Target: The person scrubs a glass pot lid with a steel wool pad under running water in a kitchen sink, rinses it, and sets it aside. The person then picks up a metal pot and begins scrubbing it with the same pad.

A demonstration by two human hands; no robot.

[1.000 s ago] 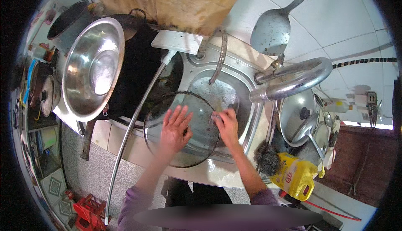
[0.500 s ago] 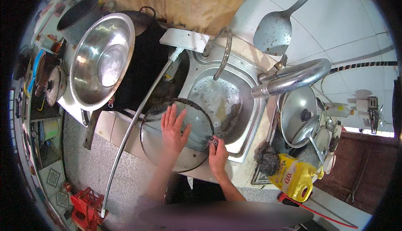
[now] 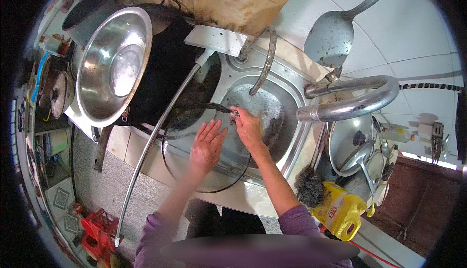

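Note:
A round glass pot lid [image 3: 232,169] with a dark rim leans over the near left part of the steel sink [image 3: 292,144]. My left hand [image 3: 206,146] lies flat against the glass, its fingers stretched out and side by side. At the lid's far right rim, my right hand [image 3: 247,128] is closed in a pinch on a small greyish scrubber [image 3: 234,117], pressed against the edge. Most of that scrubber is hidden by my fingers. Suds float on the water [image 3: 248,95] in the basin behind my hands.
A curved faucet [image 3: 350,105] reaches over the sink's right side. Left stand a large steel basin [image 3: 114,69] and a long-handled white-headed tool [image 3: 160,122]. At right are a wad of steel wool [image 3: 311,186], a yellow jug [image 3: 340,209] and several lids. A spatula [image 3: 331,37] hangs behind.
My right hand has slid away from me and leftward along the lid's rim with the scrubber. My left hand has shifted slightly right and lower, staying flat on the glass.

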